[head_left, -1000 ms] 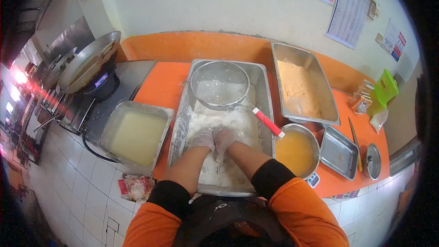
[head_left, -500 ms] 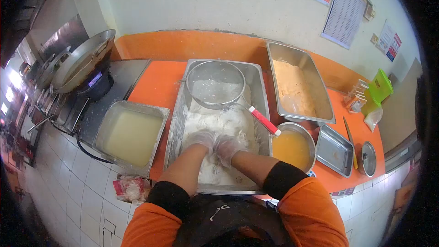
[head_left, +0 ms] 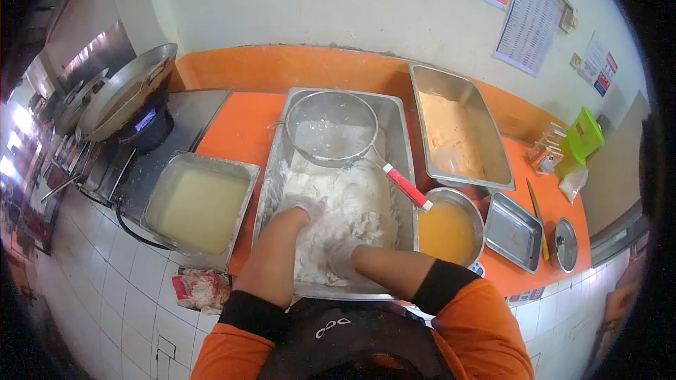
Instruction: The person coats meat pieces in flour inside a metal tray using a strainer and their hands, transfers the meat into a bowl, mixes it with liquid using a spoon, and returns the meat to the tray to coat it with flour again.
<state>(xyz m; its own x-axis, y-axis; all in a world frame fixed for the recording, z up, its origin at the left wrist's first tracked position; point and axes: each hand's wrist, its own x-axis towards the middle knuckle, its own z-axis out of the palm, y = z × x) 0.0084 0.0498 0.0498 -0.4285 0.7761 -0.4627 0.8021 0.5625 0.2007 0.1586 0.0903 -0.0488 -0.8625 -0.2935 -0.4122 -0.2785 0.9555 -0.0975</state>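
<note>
A deep steel pan (head_left: 267, 200) of white flour (head_left: 345, 200) stands in front of me, with lumpy, coated pieces near its front. My left hand (head_left: 304, 207), in a clear plastic glove, reaches into the flour at the left of the pan. Closer to the front edge, my gloved right hand (head_left: 343, 256) is sunk among the floury lumps. Flour and blur hide the fingers of both hands, so whether they grip anything is unclear. Across the far part of the pan rests a round sieve (head_left: 332, 162), its red handle (head_left: 407, 186) pointing to the right.
Left of the pan is a tray of pale liquid (head_left: 201, 207), with a wok (head_left: 130, 98) on a stove beyond. To the right are a bowl of orange liquid (head_left: 447, 232), a pan of orange-tinted powder (head_left: 458, 134), a small steel tray (head_left: 515, 231) and a knife (head_left: 536, 211).
My hands have moved apart: the left slightly up and left, the right down toward the pan's front edge. More lumpy flour shows between them. The sieve has stayed in place.
</note>
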